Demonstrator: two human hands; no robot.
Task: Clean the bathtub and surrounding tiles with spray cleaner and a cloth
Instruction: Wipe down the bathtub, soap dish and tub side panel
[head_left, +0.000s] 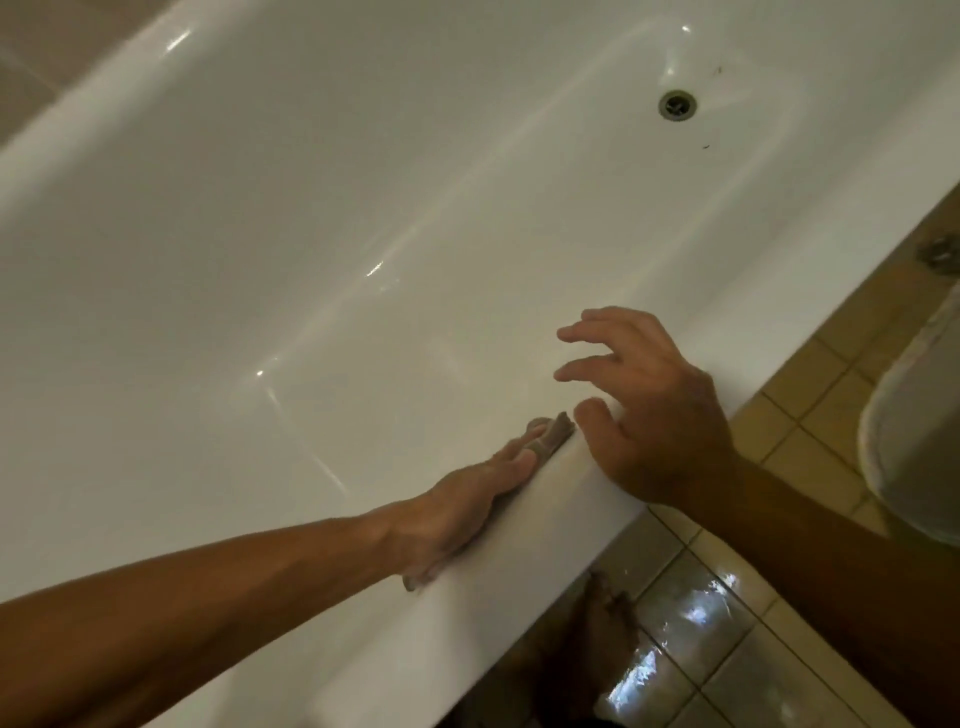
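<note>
White glossy bathtub (363, 182) — left hand (467, 514) flat, pressing a grey-brown cloth (553, 434) against its 5 o'clock rim; right hand (649, 410) spread, resting there.

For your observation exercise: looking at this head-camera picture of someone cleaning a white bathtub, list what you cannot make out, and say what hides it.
- Small brownish cloth: mostly hidden under the left hand against the white bathtub's rim; full size unclear.
- Spray cleaner: nowhere in the head view.
- Round metal drain: too small for detail.
- White object: cut off by the right edge; unidentifiable.
- Right hand: fingers spread above the rim; contact uncertain.
- Bare foot on the tiled floor: dark and blurred.
</note>
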